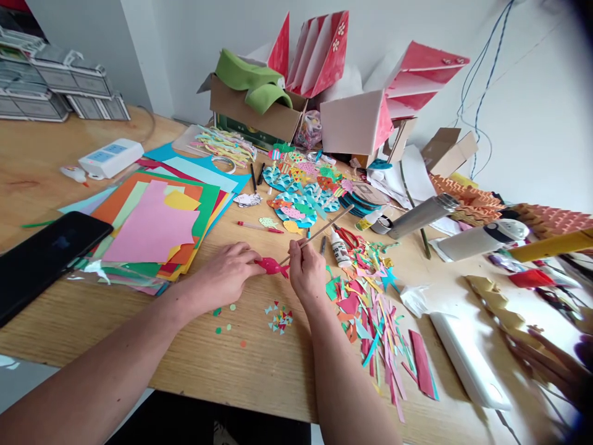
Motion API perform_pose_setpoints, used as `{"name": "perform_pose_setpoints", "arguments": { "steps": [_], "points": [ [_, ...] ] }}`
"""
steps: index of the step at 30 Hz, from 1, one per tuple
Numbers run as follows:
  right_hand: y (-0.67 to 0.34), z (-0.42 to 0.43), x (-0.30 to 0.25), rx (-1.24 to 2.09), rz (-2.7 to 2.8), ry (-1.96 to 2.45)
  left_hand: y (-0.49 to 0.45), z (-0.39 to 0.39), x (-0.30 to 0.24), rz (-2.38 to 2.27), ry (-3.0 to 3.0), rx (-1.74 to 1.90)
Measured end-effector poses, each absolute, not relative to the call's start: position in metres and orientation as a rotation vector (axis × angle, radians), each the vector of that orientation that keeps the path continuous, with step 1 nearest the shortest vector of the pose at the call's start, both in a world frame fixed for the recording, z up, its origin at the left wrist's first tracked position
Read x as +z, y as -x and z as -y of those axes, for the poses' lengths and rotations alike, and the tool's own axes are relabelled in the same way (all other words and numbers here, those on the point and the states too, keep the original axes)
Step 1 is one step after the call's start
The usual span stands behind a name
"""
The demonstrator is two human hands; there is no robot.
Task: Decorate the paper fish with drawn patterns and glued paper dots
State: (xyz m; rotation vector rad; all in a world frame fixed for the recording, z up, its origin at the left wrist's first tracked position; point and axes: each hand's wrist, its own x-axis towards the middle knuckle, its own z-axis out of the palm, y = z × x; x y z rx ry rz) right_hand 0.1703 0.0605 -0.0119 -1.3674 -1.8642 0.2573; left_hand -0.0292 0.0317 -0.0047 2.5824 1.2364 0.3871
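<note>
Red paper fish (271,267) | left grip (222,275) pinching it | right grip (306,269) around wooden skewer (327,225) | scraps (370,315) beside

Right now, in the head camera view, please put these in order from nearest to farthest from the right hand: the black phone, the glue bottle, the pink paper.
From the right hand:
1. Glue bottle, just to its right.
2. Pink paper, well to its left.
3. Black phone, farther left still.

Standing by the wooden craft table (115,334), you can see the person's left hand (222,275) pinching a small red paper fish (271,267), while the right hand (306,269) grips a thin wooden stick (319,232) angled just above it, and colourful paper scraps (370,315) lie strewn to the right.
</note>
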Motion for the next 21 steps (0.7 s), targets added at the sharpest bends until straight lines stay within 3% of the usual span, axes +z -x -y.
{"name": "perform_pose_setpoints", "arguments": {
  "steps": [21],
  "points": [
    [-0.1703,-0.055,-0.011,0.352,1.84,1.249,0.0289,-0.0304,-0.0015,-1.246,-2.588,0.367]
  ]
}}
